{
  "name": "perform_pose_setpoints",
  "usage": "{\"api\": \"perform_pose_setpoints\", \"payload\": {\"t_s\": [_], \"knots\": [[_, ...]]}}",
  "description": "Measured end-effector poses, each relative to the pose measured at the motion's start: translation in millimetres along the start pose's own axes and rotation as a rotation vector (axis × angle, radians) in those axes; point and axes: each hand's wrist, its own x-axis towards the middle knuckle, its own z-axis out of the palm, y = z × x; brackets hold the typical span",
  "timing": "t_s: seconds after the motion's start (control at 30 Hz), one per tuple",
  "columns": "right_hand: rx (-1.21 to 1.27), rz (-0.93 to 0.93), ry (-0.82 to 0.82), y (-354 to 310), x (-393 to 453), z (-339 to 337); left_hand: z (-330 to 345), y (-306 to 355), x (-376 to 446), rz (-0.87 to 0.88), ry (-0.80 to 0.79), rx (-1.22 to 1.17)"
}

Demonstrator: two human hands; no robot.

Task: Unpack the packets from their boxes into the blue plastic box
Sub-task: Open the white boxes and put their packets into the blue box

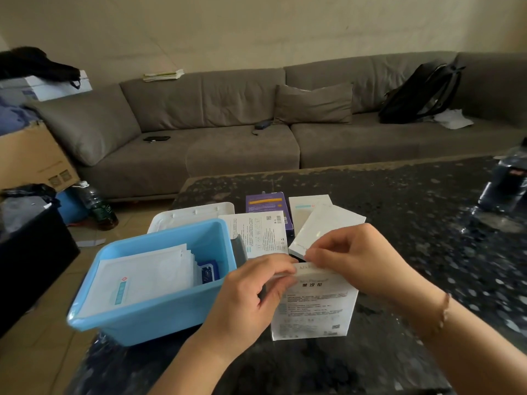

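Near edge of counter [427, 223]: white box [313, 306] upright
Left hand [253, 292]: fingers curled, gripping box top
Right hand [353, 258]: pinching its flap
Risk: flap tears, packets spill beside blue plastic box [171, 309]

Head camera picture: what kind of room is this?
Probably a home living room: a long grey sofa with a cushion, a dark coffee table and a backpack left on the sofa.

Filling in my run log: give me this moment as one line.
step: opening white box | left hand: grips box top | right hand: pinches flap | blue plastic box: holds packets
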Motion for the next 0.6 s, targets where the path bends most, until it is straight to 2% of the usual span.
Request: {"api": "perform_pose_setpoints", "payload": {"t_s": [0.1,0.17,0.3,0.37,0.47,0.6], "knots": [[0.058,-0.078,0.082,0,-6,3,-1,2,-1,-0.027,0.008,-0.028],[-0.012,-0.223,0.176,5,-17,6,-2,2,-1,-0.048,-0.008,-0.044],[-0.424,-0.768,0.380,34,-41,17,-4,2,0,-0.056,-0.037,-0.035],[-0.626,-0.932,0.437,55,-46,23,-3,2,0,-0.037,-0.053,-0.013],[-0.782,-1.017,0.464,79,-44,30,-1,5,2,-0.013,-0.035,0.021],[-0.859,-1.005,0.472,86,-41,37,-5,13,14,-0.087,-0.108,0.028]]}}
